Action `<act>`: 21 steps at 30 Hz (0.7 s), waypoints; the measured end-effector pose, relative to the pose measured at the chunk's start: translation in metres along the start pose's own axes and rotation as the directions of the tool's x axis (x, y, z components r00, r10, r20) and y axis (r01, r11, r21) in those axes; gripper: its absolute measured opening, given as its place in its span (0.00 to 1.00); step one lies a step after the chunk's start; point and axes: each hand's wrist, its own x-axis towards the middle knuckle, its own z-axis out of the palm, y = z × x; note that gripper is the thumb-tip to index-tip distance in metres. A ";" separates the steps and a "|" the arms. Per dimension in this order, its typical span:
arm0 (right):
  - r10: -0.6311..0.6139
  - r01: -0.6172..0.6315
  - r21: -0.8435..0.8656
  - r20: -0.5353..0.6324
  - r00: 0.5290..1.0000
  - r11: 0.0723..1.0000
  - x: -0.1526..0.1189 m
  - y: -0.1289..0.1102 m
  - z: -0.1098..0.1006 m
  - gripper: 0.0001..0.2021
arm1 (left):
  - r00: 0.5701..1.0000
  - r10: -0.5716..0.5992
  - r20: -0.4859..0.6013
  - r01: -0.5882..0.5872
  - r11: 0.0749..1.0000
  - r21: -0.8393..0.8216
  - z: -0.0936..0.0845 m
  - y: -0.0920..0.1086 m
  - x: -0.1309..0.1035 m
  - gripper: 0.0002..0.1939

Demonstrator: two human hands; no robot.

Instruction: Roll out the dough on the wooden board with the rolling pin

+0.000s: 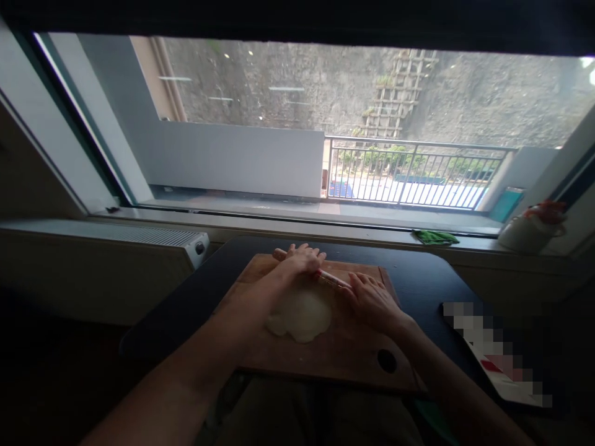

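A slim rolling pin (pixel 333 279) with a reddish marking lies slantwise across a wooden cutting board (pixel 320 362). My left hand (pixel 304 257) is over its far left part, and the rounded wooden end sticks out past the fingers. Over the right part, my right hand (pixel 372 297) has its fingers laid across the pin, hiding that end. Nearer to me, a flat, pale sheet of dough (pixel 302 314) with an uneven edge rests on the board. My left forearm covers some of the board's left side.
The board lies on a dark table (pixel 186 316) below a window. A partly pixelated phone-like object (pixel 488 353) is at the table's right. A green cloth (pixel 436 237) and a pale, jug-like pot (pixel 530 229) stand on the sill. A radiator (pixel 139 235) is left.
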 end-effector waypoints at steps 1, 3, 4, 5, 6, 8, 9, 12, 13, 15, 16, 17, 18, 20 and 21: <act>0.000 0.000 -0.009 -0.016 1.000 1.000 0.001 -0.001 0.003 0.23 | 1.000 -0.001 -0.011 0.001 1.000 -0.004 -0.001 0.001 0.002 0.21; -0.031 0.031 -0.020 -0.040 0.999 0.999 -0.006 -0.005 0.007 0.25 | 0.999 -0.003 -0.046 0.003 1.000 -0.010 0.002 0.000 -0.005 0.23; -0.055 0.054 -0.017 -0.039 0.998 0.998 -0.013 -0.010 0.008 0.26 | 0.997 -0.001 -0.076 0.000 1.000 -0.010 0.005 -0.003 -0.012 0.24; -0.080 0.080 -0.010 -0.030 0.996 0.997 -0.022 -0.016 0.007 0.27 | 0.994 0.006 -0.106 -0.006 1.000 -0.005 0.009 -0.007 -0.022 0.25; -0.104 0.104 -0.003 -0.022 0.994 0.995 -0.031 -0.023 0.006 0.27 | 0.991 0.016 -0.131 -0.016 1.000 0.004 0.014 -0.012 -0.034 0.26; -0.140 0.140 0.003 -0.026 0.990 0.990 -0.047 -0.038 -0.001 0.28 | 0.988 0.044 -0.146 -0.042 0.999 0.020 0.021 -0.021 -0.057 0.28; -0.153 0.153 0.006 -0.036 0.988 0.988 -0.052 -0.044 -0.005 0.28 | 0.989 0.056 -0.136 -0.053 0.998 0.024 0.023 -0.024 -0.066 0.29; -0.148 0.151 0.054 -0.051 0.988 0.987 -0.051 -0.054 -0.017 0.25 | 0.996 0.038 -0.085 -0.037 0.999 0.014 0.022 -0.027 -0.074 0.29; -0.130 0.133 0.079 -0.040 0.991 0.988 -0.045 -0.054 -0.019 0.23 | 0.997 0.025 -0.068 -0.024 1.000 0.012 0.021 -0.024 -0.069 0.29; -0.076 0.076 0.112 -0.008 0.997 0.991 -0.028 -0.046 -0.017 0.20 | 0.999 0.000 -0.046 0.001 1.000 0.021 0.016 -0.016 -0.050 0.27; -0.051 0.050 0.113 0.004 0.999 0.992 -0.018 -0.039 -0.014 0.20 | 0.999 -0.011 -0.044 0.012 1.000 0.029 0.013 -0.010 -0.038 0.27; -0.031 0.030 0.104 0.010 0.999 0.994 -0.008 -0.032 -0.010 0.20 | 0.999 -0.021 -0.043 0.023 0.999 0.035 0.011 -0.004 -0.026 0.26; -0.019 0.017 0.090 0.017 1.000 0.996 0.001 -0.024 -0.006 0.21 | 0.999 -0.030 -0.041 0.032 0.999 0.037 0.008 0.002 -0.015 0.26; 0.010 -0.012 0.065 0.024 1.000 0.998 0.012 -0.012 0.001 0.24 | 0.998 -0.050 -0.030 0.051 0.998 0.026 0.006 0.009 0.001 0.25; 0.023 -0.024 0.058 0.023 0.999 0.998 0.015 -0.008 0.004 0.26 | 0.998 -0.051 -0.029 0.051 0.999 0.017 0.006 0.011 0.005 0.26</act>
